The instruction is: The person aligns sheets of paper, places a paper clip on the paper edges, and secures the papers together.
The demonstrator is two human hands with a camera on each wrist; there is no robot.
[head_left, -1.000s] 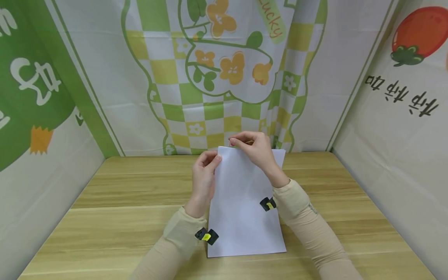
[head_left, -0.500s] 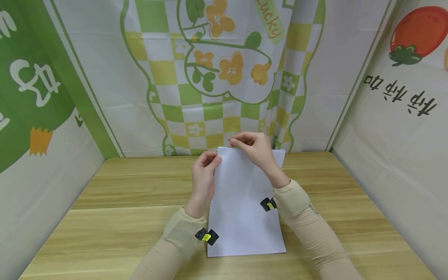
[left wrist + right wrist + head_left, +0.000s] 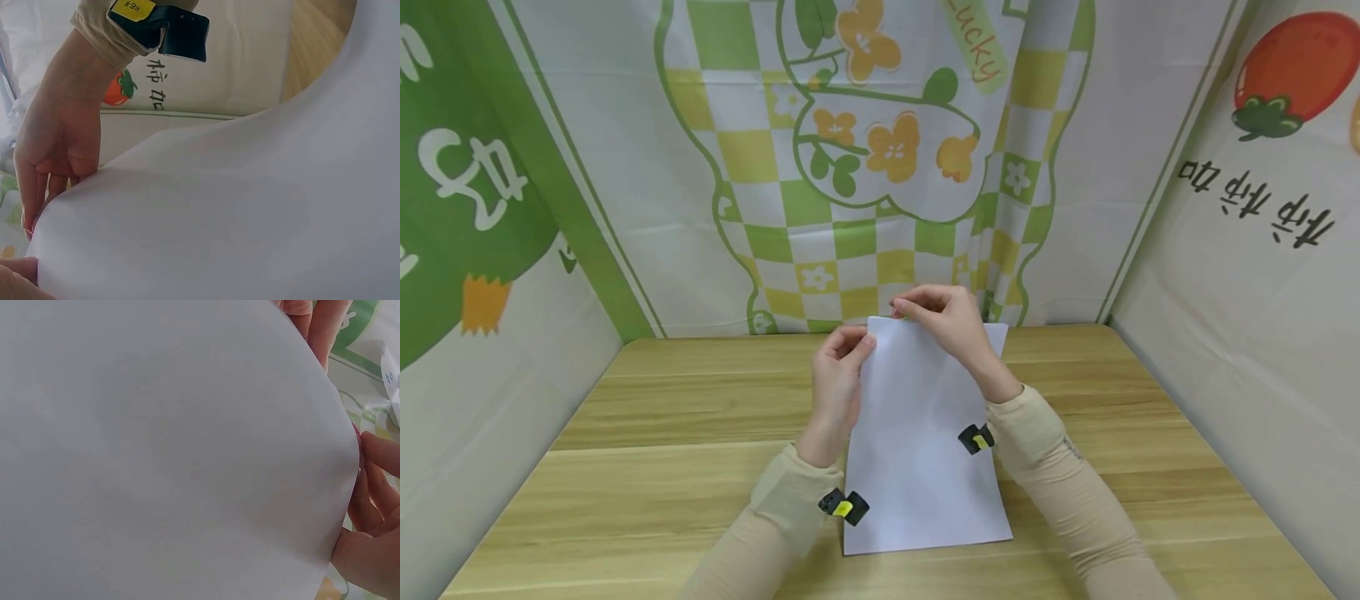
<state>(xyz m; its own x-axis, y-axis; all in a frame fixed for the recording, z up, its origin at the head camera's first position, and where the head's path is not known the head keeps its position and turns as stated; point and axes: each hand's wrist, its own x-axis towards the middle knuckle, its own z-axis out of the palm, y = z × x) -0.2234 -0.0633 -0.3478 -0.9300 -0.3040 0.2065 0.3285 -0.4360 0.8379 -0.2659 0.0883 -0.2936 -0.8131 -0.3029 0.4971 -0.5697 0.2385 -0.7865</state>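
Note:
A white sheet of paper (image 3: 925, 450) stands raised at its far end, its near edge down by the wooden table. At its upper left edge my left hand (image 3: 837, 383) pinches the paper between thumb and fingers. My right hand (image 3: 951, 325) reaches over the top edge, fingertips pinching a small, thin pink piece (image 3: 358, 432) right at that edge. Most of this piece is hidden by fingers and paper, so I cannot tell its kind. In the left wrist view the paper fills the foreground, with the right hand (image 3: 62, 137) beyond it.
The wooden table (image 3: 685, 417) extends on both sides of the paper. Printed cloth (image 3: 880, 242) with green and yellow checks hangs at the table's back, and more cloth walls flank it. Black wrist cameras (image 3: 844, 506) sit on both sleeves, overlapping the paper in the head view.
The paper's top right corner has shifted slightly left and down. The pink piece sits a touch lower against the top edge. Both hands keep nearly the same places and holds.

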